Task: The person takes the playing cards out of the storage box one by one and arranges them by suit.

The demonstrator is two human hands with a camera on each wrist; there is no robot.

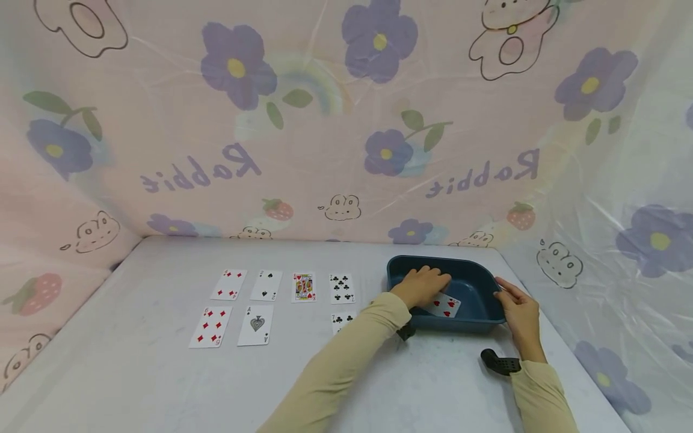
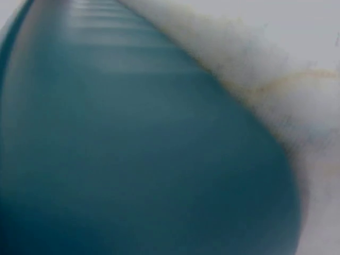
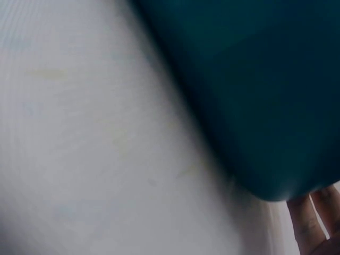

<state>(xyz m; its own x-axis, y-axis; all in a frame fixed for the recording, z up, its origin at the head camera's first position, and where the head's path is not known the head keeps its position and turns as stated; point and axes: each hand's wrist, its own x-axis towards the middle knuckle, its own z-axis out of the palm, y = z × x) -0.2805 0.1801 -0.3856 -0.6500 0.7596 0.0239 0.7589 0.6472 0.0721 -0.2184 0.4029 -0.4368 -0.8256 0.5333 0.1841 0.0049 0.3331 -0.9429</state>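
Note:
A dark teal plastic bin (image 1: 476, 294) sits at the right of the white table. My left hand (image 1: 425, 285) reaches down into it, back of the hand upward and fingers bent. A playing card with red hearts (image 1: 448, 305) lies in the bin beside that hand; the fingertips are hidden, so I cannot tell whether they grip a card. At the bin's right end my right hand (image 1: 520, 313) pinches the rim between thumb and fingers. In the right wrist view, fingers (image 3: 307, 223) touch the bin's edge (image 3: 271, 194). The left wrist view holds mostly the blurred bin wall (image 2: 149, 149).
Face-up cards lie in two rows left of the bin, among them the king of hearts (image 1: 304, 287), ace of spades (image 1: 256, 325) and six of diamonds (image 1: 210, 327). My left forearm partly covers a seven of clubs (image 1: 341, 320). A patterned curtain (image 1: 303, 150) encloses the table.

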